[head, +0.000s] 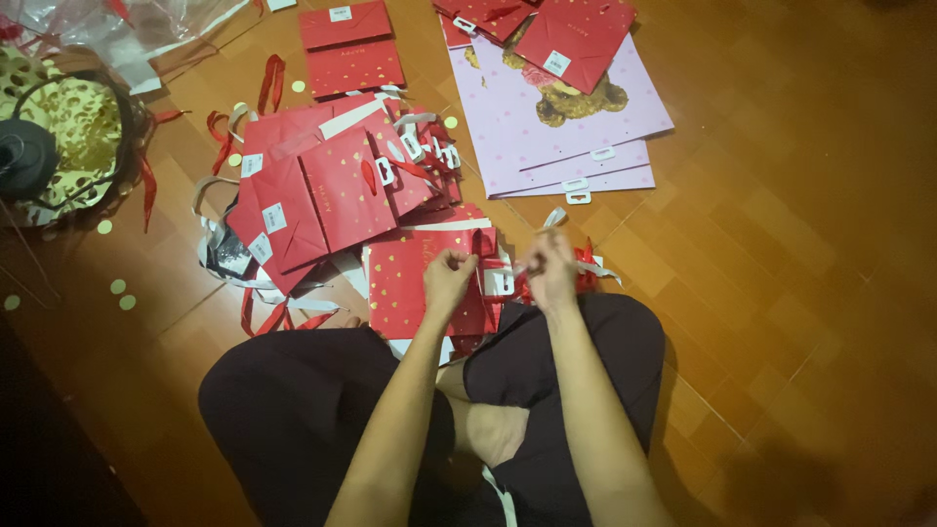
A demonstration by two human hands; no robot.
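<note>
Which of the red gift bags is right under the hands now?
The flat red bag just before the knees, under the left hand; the other red bags lie farther away.

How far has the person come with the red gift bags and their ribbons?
A heap of red gift bags on the left already shows ribbon handles. In hand: the left hand and right hand work a ribbon at the red bag before the knees. Flat red bags and pink bags farther away look untouched.
</note>
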